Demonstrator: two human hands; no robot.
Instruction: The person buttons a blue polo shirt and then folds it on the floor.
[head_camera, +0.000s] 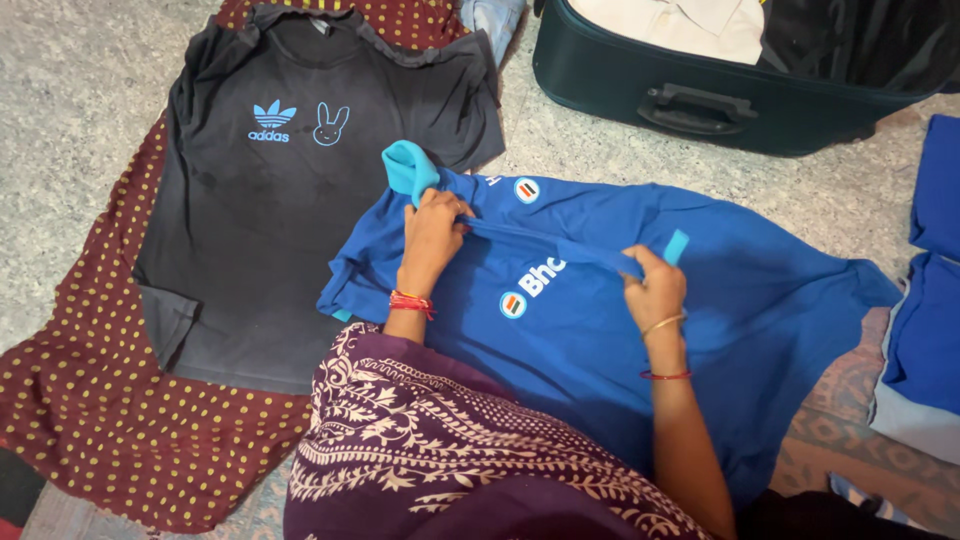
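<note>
Left hand (432, 232) and right hand (652, 288) each pinch the blue shirt (720, 300) near its collar. Keep that edge taut and level, I'd judge, clear of the black shirt (290, 220).

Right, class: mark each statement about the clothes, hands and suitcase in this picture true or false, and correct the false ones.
1. Both hands grip the blue shirt. True: left hand, right hand.
2. The black T-shirt lies folded inside the suitcase. False: it lies spread flat on the dotted maroon cloth.
3. The dark suitcase is open. True.
4. The blue shirt's collar is red. False: it is light turquoise.
5. Both wrists are bare. False: both wear bangles or threads.
</note>
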